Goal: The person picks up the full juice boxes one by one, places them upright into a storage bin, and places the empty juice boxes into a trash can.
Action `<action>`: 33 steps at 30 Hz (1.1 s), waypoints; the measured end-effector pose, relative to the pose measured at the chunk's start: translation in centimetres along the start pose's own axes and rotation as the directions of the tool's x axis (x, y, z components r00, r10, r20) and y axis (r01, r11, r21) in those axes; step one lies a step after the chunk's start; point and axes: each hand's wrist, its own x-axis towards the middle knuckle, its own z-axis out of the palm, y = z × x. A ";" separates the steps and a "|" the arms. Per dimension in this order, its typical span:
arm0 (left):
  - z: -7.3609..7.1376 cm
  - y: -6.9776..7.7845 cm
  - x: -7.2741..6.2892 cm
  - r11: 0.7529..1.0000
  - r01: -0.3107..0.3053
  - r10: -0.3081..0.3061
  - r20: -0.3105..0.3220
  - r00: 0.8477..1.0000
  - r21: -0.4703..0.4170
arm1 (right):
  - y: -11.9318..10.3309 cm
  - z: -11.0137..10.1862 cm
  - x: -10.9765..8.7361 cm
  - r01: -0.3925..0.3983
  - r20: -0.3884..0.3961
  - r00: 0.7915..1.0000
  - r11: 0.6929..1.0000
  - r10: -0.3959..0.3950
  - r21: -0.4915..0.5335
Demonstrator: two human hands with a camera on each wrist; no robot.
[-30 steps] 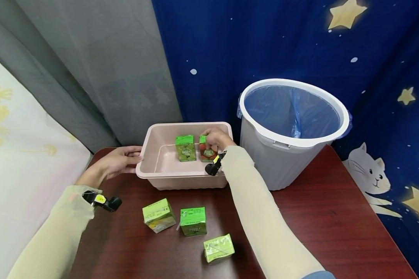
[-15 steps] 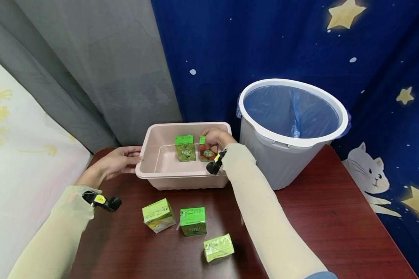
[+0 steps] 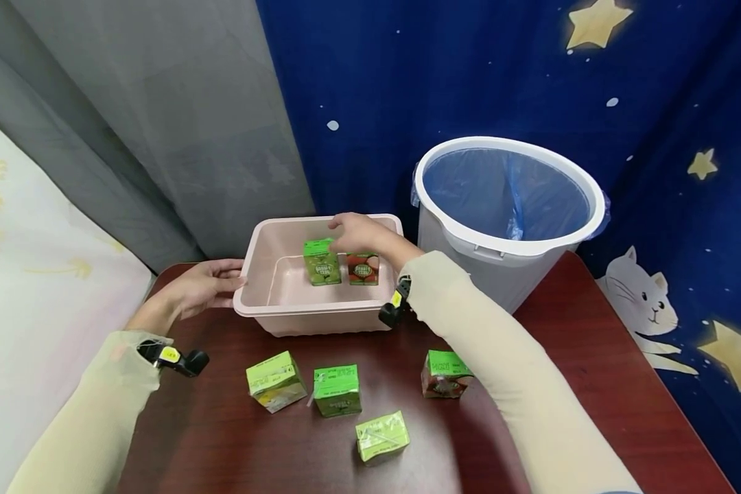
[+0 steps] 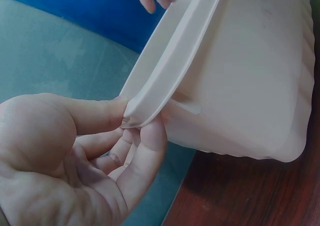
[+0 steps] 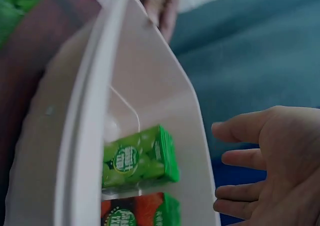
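A pale pink plastic basin (image 3: 321,322) stands at the back of the table. My left hand (image 3: 200,288) pinches its left rim, thumb on top and fingers beneath, as the left wrist view shows close up. Inside the basin stand a green juice box (image 3: 323,269) and, to its right, a red juice box (image 3: 363,270) with a green top. Over the basin's back part, my right hand (image 3: 366,234) hovers with fingers extended and holds nothing. In the right wrist view, that hand (image 5: 280,166) is apart from both boxes, beyond the far rim.
On the table before the basin are a yellow-green box (image 3: 276,383), a green box (image 3: 337,391), a small light-green box (image 3: 383,438) and a red-fronted box (image 3: 446,374) near my right forearm. A tall white bin (image 3: 494,278) with a blue liner stands behind right.
My right hand has let go of the red juice box and risen up and left. The red-fronted box on the table has come out from behind my right forearm. My left hand keeps its hold.
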 end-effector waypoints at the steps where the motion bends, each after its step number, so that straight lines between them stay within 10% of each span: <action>1: 0.0 0.0 0.0 1.000 0.000 0.000 -0.001 1.000 0.000 | -0.3 0.0 -0.4 0.026 -0.004 1.000 0.998 -0.026 -0.050; 8: 0.0 0.1 -0.2 1.000 0.007 -0.007 -0.012 1.000 -0.001 | -1.4 0.4 -4.2 0.221 -0.015 0.972 0.933 -0.235 -0.285; 21: -0.2 -0.1 -0.5 1.000 0.000 0.000 -0.003 1.000 -0.016 | 0.3 0.5 -12.8 0.471 -0.002 0.867 0.820 -0.498 -0.326; 33: 0.1 0.1 -0.2 1.000 0.008 -0.008 -0.006 1.000 -0.014 | 4.4 0.7 -19.9 0.476 -0.078 0.859 0.846 -0.506 -0.241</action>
